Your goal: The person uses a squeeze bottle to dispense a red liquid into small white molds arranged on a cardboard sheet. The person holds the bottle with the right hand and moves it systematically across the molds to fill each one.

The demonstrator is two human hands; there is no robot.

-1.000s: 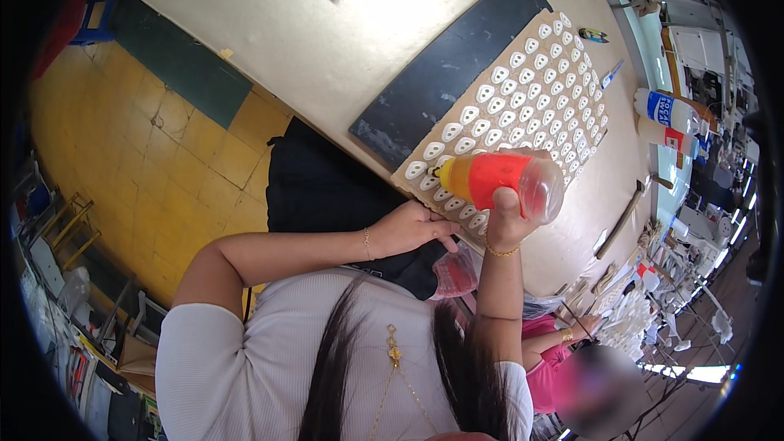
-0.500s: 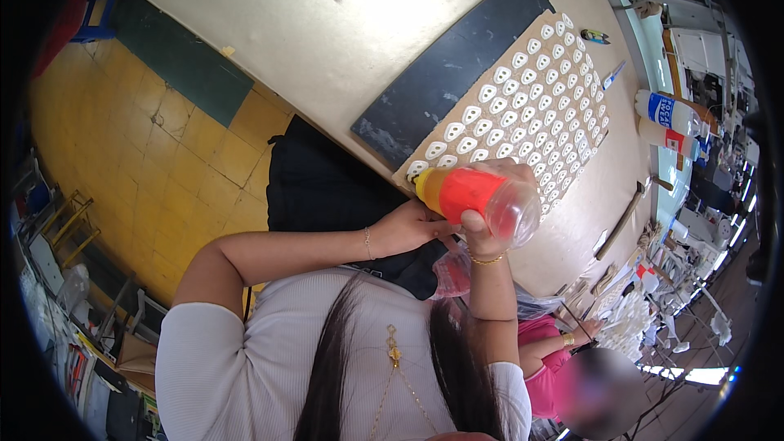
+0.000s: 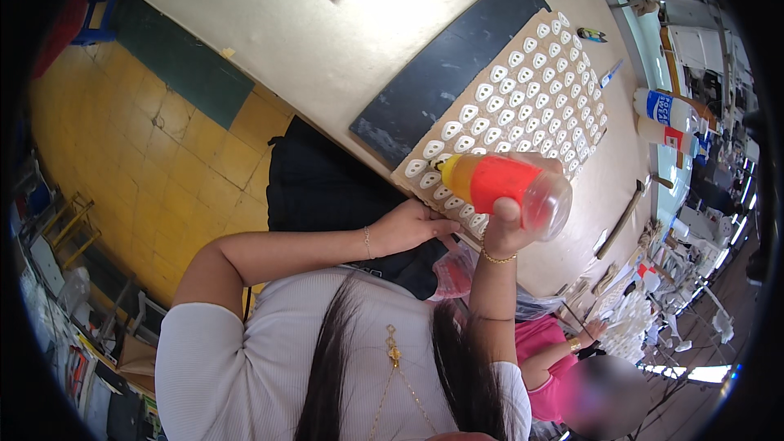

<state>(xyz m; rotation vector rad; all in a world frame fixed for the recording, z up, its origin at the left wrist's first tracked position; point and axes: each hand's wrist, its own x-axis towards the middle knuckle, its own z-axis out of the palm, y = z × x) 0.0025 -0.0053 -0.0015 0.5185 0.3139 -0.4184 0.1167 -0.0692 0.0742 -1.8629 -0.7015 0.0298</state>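
Note:
A squeeze bottle (image 3: 500,186) with a yellow nozzle cap and a red label is tilted almost on its side, wrapped in my right hand (image 3: 510,224). Its nozzle points left and down at the near-left rows of a brown board (image 3: 418,151). White rounded-triangle pieces (image 3: 484,91), each with dark holes, cover that board in rows. At the board's near edge, my left hand (image 3: 404,229) has its fingers closed together on the rim; the fingertips are partly hidden. The bottle and right hand block some of the near pieces from sight.
A dark mat (image 3: 445,69) lies partly beneath the board on the pale table (image 3: 245,0). Beyond the board are a marker (image 3: 592,35), a blue pen-like tool (image 3: 612,73) and plastic bottles (image 3: 665,108). Another person in a pink top (image 3: 543,351) is at the lower right.
My right hand has moved the bottle to the right, uncovering near-edge pieces and shifting its nozzle from the corner piece. My left hand stays at the board's edge.

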